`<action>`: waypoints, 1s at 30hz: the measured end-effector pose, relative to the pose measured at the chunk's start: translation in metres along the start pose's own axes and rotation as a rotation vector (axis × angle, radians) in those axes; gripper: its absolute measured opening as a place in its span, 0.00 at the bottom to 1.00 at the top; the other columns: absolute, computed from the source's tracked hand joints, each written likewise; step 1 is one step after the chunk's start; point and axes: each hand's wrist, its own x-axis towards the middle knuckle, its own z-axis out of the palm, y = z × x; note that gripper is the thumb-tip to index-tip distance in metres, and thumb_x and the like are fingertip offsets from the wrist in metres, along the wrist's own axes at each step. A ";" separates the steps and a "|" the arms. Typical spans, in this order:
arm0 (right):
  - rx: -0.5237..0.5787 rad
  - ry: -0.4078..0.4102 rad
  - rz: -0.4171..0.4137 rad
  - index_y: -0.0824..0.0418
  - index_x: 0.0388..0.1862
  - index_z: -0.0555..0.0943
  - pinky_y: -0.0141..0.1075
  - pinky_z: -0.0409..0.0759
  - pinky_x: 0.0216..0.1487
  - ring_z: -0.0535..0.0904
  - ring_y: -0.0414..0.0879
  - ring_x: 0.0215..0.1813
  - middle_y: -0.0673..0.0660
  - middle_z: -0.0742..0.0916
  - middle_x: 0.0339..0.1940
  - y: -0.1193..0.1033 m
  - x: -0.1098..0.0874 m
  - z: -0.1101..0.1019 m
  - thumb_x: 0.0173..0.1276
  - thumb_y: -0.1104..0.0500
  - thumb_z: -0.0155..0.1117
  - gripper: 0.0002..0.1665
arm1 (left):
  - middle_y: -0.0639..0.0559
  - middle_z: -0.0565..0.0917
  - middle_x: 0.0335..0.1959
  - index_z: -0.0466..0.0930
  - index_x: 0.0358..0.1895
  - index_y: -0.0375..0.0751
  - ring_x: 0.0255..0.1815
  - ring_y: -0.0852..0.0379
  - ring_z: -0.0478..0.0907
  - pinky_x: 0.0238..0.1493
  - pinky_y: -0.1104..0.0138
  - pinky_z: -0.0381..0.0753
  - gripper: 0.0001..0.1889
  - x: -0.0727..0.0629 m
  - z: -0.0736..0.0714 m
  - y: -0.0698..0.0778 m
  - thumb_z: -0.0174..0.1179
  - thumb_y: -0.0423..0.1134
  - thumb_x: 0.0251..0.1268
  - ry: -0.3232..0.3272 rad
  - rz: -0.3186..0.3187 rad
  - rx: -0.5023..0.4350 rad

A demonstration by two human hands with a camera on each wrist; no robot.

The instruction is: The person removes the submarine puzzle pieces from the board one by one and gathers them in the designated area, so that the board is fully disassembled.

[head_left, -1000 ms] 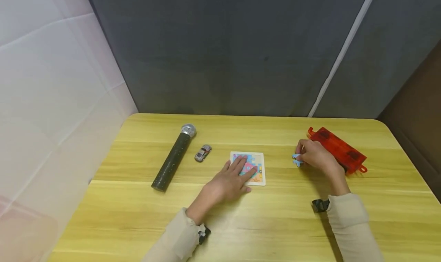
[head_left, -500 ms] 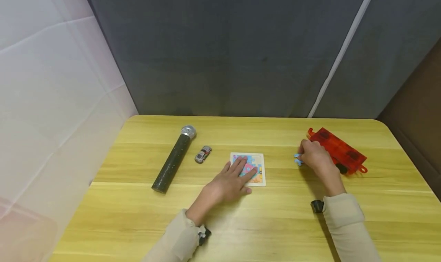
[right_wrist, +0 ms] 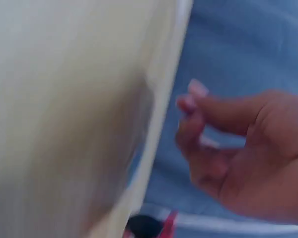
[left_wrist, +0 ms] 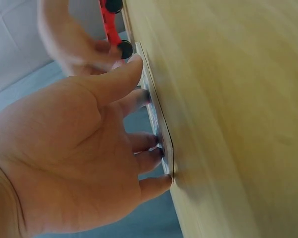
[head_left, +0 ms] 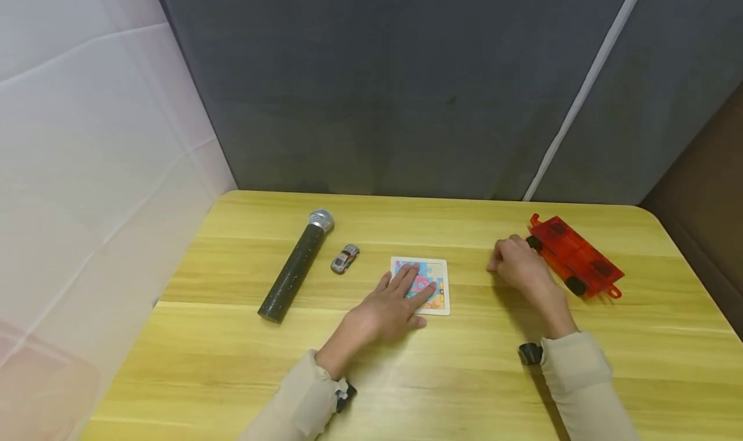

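Here, tray w/ jigsaw, L hand splayed atop, R hand curled, hold unclear

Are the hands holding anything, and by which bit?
The left hand rests on the puzzle without gripping it. The right hand looks pinched, but I can't tell whether it holds anything.

A table bears microphone, car, puzzle, trailer.

The left hand hides the puzzle around eight o'clock — the right hand blurs, possibly pinching something.
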 end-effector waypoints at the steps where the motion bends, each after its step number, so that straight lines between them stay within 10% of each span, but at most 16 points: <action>1: 0.016 0.006 -0.063 0.65 0.31 0.87 0.53 0.83 0.42 0.79 0.55 0.40 0.62 0.84 0.36 -0.009 0.002 0.002 0.75 0.68 0.70 0.10 | 0.39 0.39 0.93 0.53 0.91 0.56 0.94 0.43 0.35 0.92 0.47 0.43 0.35 0.000 0.000 0.000 0.51 0.54 0.90 0.000 -0.006 -0.004; 5: 0.118 -0.091 -0.239 0.70 0.45 0.91 0.54 0.86 0.54 0.83 0.55 0.47 0.62 0.90 0.42 -0.044 0.014 0.014 0.78 0.67 0.69 0.06 | 0.31 0.34 0.92 0.54 0.91 0.61 0.94 0.38 0.31 0.92 0.47 0.42 0.34 0.000 0.001 0.001 0.51 0.55 0.89 -0.006 -0.055 -0.011; 10: 0.128 -0.209 -0.189 0.72 0.49 0.90 0.52 0.87 0.57 0.83 0.57 0.54 0.64 0.89 0.50 -0.071 0.025 0.027 0.81 0.67 0.66 0.09 | 0.29 0.35 0.91 0.54 0.91 0.66 0.94 0.36 0.31 0.92 0.46 0.43 0.34 0.000 0.000 0.004 0.50 0.57 0.89 -0.026 -0.093 0.005; 18: 0.142 -0.179 -0.064 0.68 0.40 0.88 0.45 0.84 0.48 0.78 0.52 0.48 0.61 0.86 0.46 -0.085 0.028 0.038 0.80 0.69 0.64 0.07 | 0.31 0.35 0.92 0.52 0.91 0.68 0.94 0.38 0.31 0.92 0.46 0.44 0.34 -0.001 -0.002 0.005 0.49 0.58 0.89 -0.037 -0.118 0.031; 30: 0.213 -0.117 -0.092 0.67 0.34 0.85 0.33 0.76 0.32 0.80 0.46 0.30 0.58 0.87 0.31 -0.081 0.032 0.043 0.76 0.74 0.64 0.09 | 0.31 0.34 0.92 0.51 0.91 0.69 0.94 0.38 0.30 0.92 0.45 0.43 0.34 0.000 -0.004 0.005 0.49 0.58 0.89 -0.046 -0.118 0.017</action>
